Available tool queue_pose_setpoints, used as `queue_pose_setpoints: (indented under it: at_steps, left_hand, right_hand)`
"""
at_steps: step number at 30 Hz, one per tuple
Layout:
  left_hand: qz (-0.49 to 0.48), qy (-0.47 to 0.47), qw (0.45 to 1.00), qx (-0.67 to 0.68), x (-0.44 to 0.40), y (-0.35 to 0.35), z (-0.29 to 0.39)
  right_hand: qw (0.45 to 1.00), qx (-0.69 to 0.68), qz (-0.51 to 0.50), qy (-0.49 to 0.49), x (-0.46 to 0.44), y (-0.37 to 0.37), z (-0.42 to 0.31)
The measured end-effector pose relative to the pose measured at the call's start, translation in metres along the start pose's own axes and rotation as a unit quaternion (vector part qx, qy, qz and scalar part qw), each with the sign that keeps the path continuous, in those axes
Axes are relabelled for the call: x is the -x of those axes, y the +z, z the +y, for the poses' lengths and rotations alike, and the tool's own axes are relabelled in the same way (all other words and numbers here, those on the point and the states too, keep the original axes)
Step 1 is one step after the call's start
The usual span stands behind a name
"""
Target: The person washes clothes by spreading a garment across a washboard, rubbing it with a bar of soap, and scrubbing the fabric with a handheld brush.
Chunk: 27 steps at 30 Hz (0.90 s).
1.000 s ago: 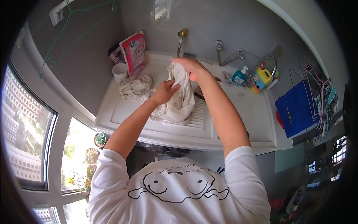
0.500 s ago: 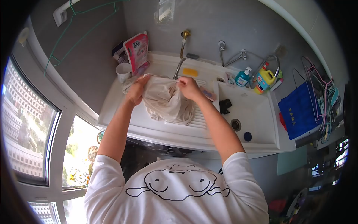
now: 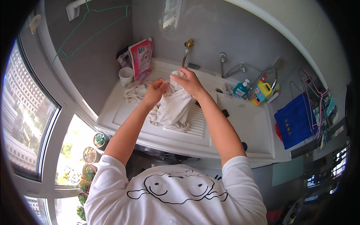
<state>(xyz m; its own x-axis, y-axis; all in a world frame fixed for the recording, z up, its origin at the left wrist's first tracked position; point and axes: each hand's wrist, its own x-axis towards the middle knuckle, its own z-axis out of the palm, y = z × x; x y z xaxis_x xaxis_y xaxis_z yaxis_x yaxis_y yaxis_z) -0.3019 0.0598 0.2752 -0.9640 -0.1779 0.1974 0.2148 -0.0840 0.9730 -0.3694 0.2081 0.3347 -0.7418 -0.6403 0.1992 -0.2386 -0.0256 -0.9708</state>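
A bunched off-white cloth garment hangs from my hands, and its lower part rests on the ribbed washboard of the white laundry basin. My right hand is closed around its gathered upper end, thumb across the fabric. Beside it, my left hand has its fingers curled together at the garment's left edge, pinching the fabric. More crumpled whitish cloth lies left of my left hand; whether it joins the garment I cannot tell.
Behind stand a white cup, a pink detergent pouch and a brass tap. A blue pump bottle and a yellow bottle stand by the sink bowl. A blue bag and hangers hang at right; potted plants line the window.
My hands have come closer together, the left moving right. The garment, stretched open between them before, is now gathered into a narrower bunch. The camera view has shifted slightly.
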Motion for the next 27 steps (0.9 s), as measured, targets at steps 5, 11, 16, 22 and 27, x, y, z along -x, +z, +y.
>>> queue_pose_setpoints:
  at_steps: [5,11,16,22,27]
  left_hand:
    - [-0.052,-0.095,0.973,0.206,-0.009,-0.027,0.029]
    - [0.081,-0.130,0.948,0.278,-0.014,-0.008,0.041]
    - [0.049,-0.091,0.944,0.314,-0.010,0.009,0.035]
    - [0.008,-0.089,0.947,0.308,0.009,0.032,0.041]
    - [0.092,-0.061,0.956,0.272,-0.001,0.017,0.013]
  right_hand:
    - [0.978,0.210,0.010,0.009,0.017,-0.036,0.065]
    - [0.964,0.153,-0.043,0.215,0.036,-0.063,0.037]
    - [0.860,0.473,0.175,-0.078,0.051,-0.023,-0.017]
    - [0.936,0.353,-0.005,0.004,0.022,-0.020,0.008]
    - [0.998,0.028,-0.053,0.025,0.014,-0.051,-0.049]
